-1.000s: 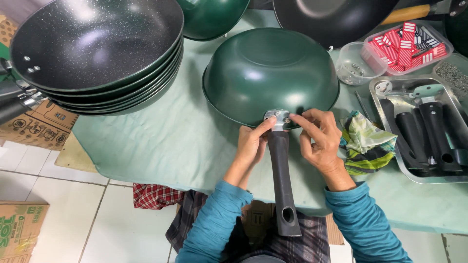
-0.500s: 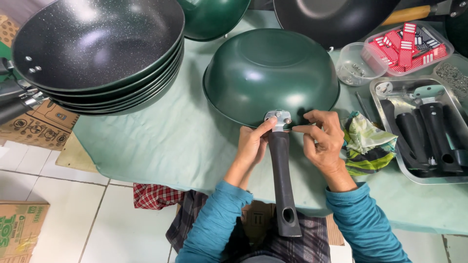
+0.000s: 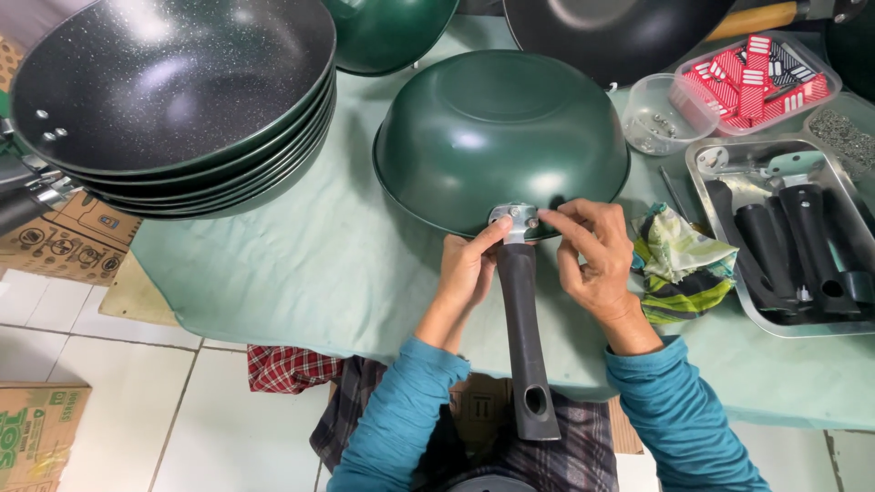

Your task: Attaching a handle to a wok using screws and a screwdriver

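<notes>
1. Since the earlier frame almost nothing has moved: both my hands stay at the same joint of the pan, and only my right fingers have shifted a little closer onto the metal bracket.
2. My left hand (image 3: pixel 469 273), in the middle of the frame, is closed around the top of the black handle (image 3: pixel 527 346), and its thumb presses on the metal bracket (image 3: pixel 515 219).
3. My right hand (image 3: pixel 592 260) is just to the right of the handle; its index finger and thumb pinch at the bracket, and the other fingers are curled. Whether something small is between these fingertips I cannot tell.
4. The green pan (image 3: pixel 501 137) lies upside down on the pale green cloth (image 3: pixel 301 273) in the upper centre of the frame, with its handle pointing down toward my body.
5. At the upper left stands a stack of pans (image 3: pixel 173 100), open side up, with dark speckled inside.
6. At the right edge is a metal tray (image 3: pixel 706 173) with more black handles in it.
7. Between the tray and my right hand lies a crumpled rag (image 3: pixel 679 264), touching my wrist side.
8. At the upper right there are a clear round cup (image 3: pixel 656 114) and a clear box with red pieces (image 3: pixel 752 77).
</notes>
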